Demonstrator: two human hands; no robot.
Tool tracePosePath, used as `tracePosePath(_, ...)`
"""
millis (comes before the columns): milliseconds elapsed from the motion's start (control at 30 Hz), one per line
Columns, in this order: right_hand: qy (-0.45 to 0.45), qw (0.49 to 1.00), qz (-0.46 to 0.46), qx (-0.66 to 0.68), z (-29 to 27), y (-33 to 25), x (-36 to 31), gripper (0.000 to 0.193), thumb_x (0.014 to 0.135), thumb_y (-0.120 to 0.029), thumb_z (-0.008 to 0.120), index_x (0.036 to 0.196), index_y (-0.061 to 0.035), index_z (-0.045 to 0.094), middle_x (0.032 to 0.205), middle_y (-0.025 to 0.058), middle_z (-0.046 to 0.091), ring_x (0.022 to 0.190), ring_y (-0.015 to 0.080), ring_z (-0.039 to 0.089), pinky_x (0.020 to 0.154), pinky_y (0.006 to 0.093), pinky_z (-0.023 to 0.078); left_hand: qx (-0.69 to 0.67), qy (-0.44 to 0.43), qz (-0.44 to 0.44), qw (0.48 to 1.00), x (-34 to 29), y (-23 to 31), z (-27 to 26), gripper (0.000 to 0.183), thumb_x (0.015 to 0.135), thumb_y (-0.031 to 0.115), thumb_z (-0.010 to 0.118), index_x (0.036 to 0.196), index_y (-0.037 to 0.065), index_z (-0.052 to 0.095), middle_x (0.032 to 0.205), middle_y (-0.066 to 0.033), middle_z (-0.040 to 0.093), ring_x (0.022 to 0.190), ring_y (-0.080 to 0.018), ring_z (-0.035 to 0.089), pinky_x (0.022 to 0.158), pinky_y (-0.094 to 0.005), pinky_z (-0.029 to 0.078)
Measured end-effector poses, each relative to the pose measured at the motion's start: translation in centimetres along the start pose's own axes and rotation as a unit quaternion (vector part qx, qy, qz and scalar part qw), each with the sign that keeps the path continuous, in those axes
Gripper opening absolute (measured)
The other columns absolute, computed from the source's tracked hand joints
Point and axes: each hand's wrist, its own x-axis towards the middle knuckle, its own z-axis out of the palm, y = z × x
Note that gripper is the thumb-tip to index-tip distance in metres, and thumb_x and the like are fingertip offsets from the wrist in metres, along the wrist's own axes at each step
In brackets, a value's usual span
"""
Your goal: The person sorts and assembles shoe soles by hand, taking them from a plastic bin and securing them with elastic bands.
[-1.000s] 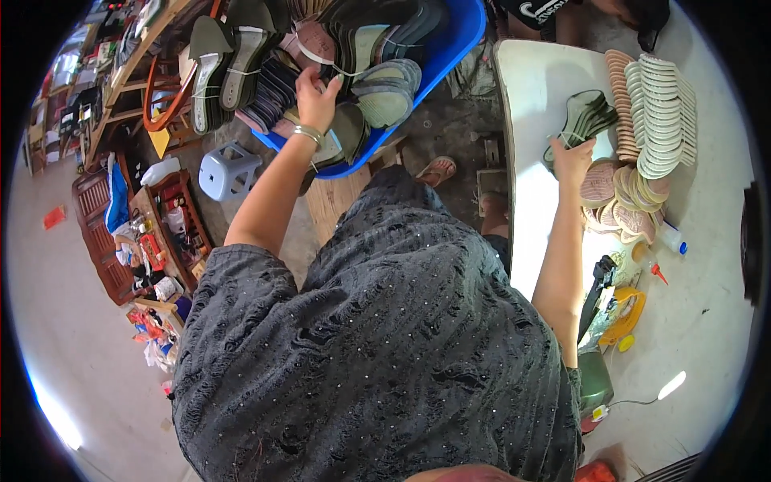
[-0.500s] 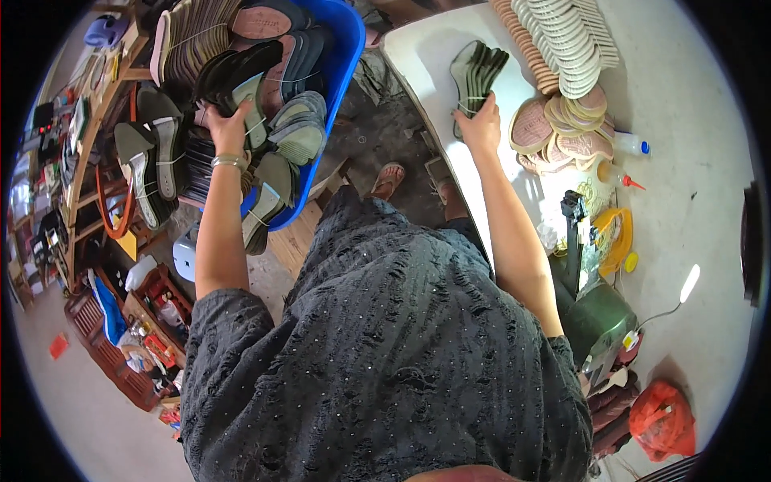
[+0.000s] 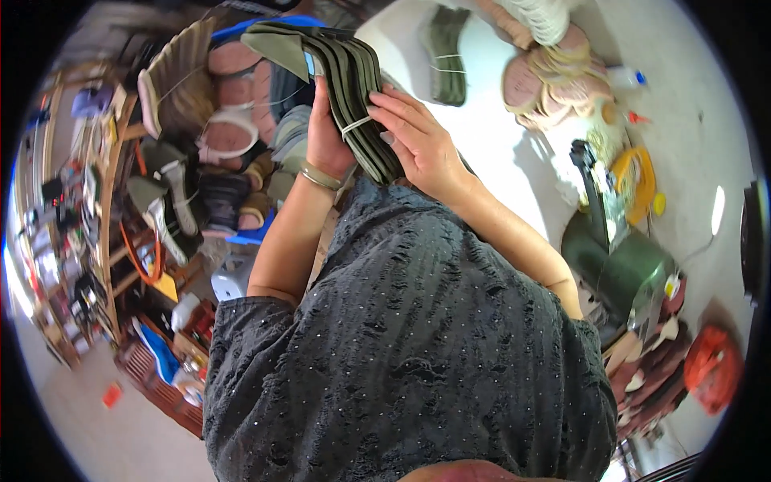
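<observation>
A banded bundle of dark olive-green shoe insoles (image 3: 347, 100) is held up in front of my chest, tilted, with a pale tie around its lower part. My left hand (image 3: 325, 145), a bangle at its wrist, grips the bundle from the left side; its fingers are partly hidden behind it. On the other side my right hand (image 3: 426, 145) presses its fingers along the insoles' edges next to the tie. A second green bundle (image 3: 447, 58) lies on the white tabletop (image 3: 490, 136), touched by neither hand.
A blue tub (image 3: 233, 30) at the left holds pink, grey and dark insoles. Round-ended pink insoles (image 3: 554, 84) are piled on the table's right, near a clear bottle (image 3: 625, 78) and a yellow tape dispenser-like object (image 3: 634, 181). A wooden shelf (image 3: 104, 233) stands far left.
My left hand has lifted a green bundle out of the tub and brought it to the middle. My right hand has let go of the bundle on the table and come to the lifted one.
</observation>
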Motion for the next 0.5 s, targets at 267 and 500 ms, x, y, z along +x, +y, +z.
tracePosePath(267, -0.025, 0.988, 0.11, 0.108, -8.6, 1.3, -5.3, 0.014, 0.073, -0.006, 0.07, 0.083, -0.0039, 0.06, 0.087, 0.0056, 0.058, 0.088, 0.0254, 0.054, 0.078, 0.0331, 0.044, 0.101, 0.008, -0.235, 0.967, 3.4, -6.8, 4.6, 0.06, 0.093, 0.053, 0.041, 0.125, 0.003, 0.052, 0.117, -0.0155, 0.06, 0.102, -0.028, 0.061, 0.09, -0.042, 0.049)
tracePosePath(500, 0.078, 0.915, 0.346, 0.192, -12.4, 0.1, -16.5, 0.01, 0.085, -0.014, 0.059, 0.084, -0.0037, 0.059, 0.077, 0.0021, 0.058, 0.069, 0.0126, 0.054, 0.066, 0.0277, 0.045, 0.052, -0.061, -0.205, 0.975, 7.8, -12.5, 6.3, 0.067, 0.086, 0.057, 0.05, 0.126, 0.003, 0.049, 0.12, -0.015, 0.055, 0.113, -0.0291, 0.051, 0.097, -0.0424, 0.043)
